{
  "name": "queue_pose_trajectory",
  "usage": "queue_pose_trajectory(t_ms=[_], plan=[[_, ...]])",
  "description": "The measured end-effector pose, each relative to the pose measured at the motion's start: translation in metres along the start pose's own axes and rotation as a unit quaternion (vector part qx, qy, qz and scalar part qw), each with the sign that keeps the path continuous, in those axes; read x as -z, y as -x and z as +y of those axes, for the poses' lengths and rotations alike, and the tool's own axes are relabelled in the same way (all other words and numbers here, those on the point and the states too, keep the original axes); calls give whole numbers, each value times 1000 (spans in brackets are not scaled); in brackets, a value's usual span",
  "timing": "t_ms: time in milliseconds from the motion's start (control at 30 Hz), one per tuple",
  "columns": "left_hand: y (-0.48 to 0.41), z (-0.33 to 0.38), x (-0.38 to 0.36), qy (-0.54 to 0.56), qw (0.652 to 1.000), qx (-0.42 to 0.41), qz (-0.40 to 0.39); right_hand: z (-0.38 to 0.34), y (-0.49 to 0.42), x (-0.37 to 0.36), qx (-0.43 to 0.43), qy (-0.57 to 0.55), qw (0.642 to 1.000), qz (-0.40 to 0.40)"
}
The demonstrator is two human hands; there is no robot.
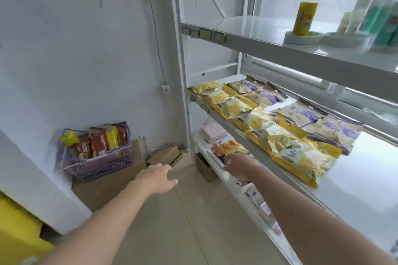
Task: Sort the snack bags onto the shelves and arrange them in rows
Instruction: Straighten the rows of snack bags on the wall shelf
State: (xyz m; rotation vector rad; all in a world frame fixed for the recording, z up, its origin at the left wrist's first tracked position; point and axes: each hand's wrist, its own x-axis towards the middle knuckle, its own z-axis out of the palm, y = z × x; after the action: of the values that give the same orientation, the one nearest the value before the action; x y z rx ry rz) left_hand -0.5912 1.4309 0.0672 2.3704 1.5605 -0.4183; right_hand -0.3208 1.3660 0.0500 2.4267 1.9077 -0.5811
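- Snack bags lie flat in two rows on the middle shelf (355,178), at 3 to 4 o'clock in the view. The yellow bags (280,140) overlap along the front edge, and the brown-and-purple bags (301,112) lie just behind them at their 1 o'clock.
- More packets, red and yellow, stand upright in a purple basket (97,165) at 8 o'clock, which sits on a cardboard box (107,189) against the wall.
- One red-and-orange bag (230,148) lies on the lower shelf (200,143), at 5 o'clock, under the yellow row.
- Right hand (239,166) reaches into that lower shelf, its fingertips meeting the bag's near edge. I cannot tell whether it grips the bag or only touches it.
- Left hand (157,176), at 7 o'clock, is stretched over the floor with fingers straight and spread. It holds nothing, and the basket is at its 9 o'clock.
- On the top shelf (247,36), between 1 and 2 o'clock, a yellow canister (304,18) stands upright in a white dish (303,37).
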Motion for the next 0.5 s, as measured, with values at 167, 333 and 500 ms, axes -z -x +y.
queue_pose_trajectory(t_ms=[167, 333, 500], plan=[[-102, -23, 56, 1, 1000, -15, 3, 15, -72, 35, -38, -20, 999, 23], [-203, -29, 77, -21, 998, -65, -1, 36, -140, 34, -102, -27, 994, 18], [-322, -37, 94, -18, 992, -125, -14, 38, -213, 36, -177, -38, 982, 43]])
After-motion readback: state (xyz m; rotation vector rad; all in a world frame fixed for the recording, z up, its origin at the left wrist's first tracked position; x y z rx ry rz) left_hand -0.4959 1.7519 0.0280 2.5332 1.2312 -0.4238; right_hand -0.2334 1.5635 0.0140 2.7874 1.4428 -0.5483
